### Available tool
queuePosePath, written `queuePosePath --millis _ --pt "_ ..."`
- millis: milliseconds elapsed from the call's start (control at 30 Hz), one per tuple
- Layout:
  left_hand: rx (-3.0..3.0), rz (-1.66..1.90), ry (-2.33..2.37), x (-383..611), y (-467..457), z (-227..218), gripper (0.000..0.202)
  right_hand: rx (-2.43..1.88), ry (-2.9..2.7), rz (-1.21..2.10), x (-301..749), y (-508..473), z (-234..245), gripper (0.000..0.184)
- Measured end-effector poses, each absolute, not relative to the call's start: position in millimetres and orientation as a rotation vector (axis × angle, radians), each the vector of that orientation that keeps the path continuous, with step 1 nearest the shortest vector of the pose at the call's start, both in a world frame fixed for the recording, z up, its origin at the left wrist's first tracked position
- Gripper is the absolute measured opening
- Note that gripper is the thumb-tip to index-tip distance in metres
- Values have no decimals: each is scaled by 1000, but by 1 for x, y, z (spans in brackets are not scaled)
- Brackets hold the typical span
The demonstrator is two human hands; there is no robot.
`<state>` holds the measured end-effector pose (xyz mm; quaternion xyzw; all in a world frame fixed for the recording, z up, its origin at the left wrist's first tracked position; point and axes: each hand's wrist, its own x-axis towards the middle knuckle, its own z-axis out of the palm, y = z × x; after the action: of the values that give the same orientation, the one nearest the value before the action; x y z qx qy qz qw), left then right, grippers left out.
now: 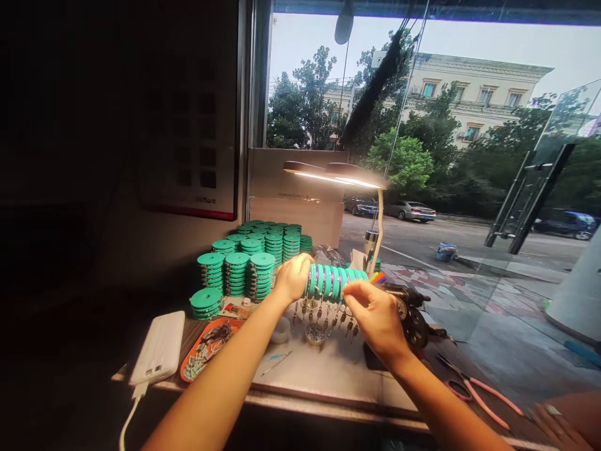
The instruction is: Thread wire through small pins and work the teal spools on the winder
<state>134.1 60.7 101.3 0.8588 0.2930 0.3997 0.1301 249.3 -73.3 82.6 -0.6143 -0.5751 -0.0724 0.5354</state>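
Note:
A row of green line spools (331, 282) lies sideways above the table, purple showing between some of them. Short lines with small dark metal tackle pieces hang beneath the row. My left hand (293, 275) is wrapped round the row's left end. My right hand (375, 316) is closed in a pinch against the front of the row, toward its right end; what its fingertips hold is too small to make out. Below the spools sits a small round dish of beads (315, 334). To the left stand several stacks of similar green spools (237, 266).
An orange tray (188, 369) of small metal parts lies left, beside a white power bank (159, 347) with a cable. A lit lamp (335, 175) overhangs the table. A dark machine (413, 313), pliers (488, 394) and another person's hand (558, 429) are at right.

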Motion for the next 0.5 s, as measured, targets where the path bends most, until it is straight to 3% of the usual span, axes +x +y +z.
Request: queuePosePath --millis 200,500 --pt "2464 1041 847 134 62 104 27 -1629 -1643 -637 247 -76 76 19" --pt "2370 513 838 139 85 129 25 -1512 -1495 -582 285 -83 98 18"
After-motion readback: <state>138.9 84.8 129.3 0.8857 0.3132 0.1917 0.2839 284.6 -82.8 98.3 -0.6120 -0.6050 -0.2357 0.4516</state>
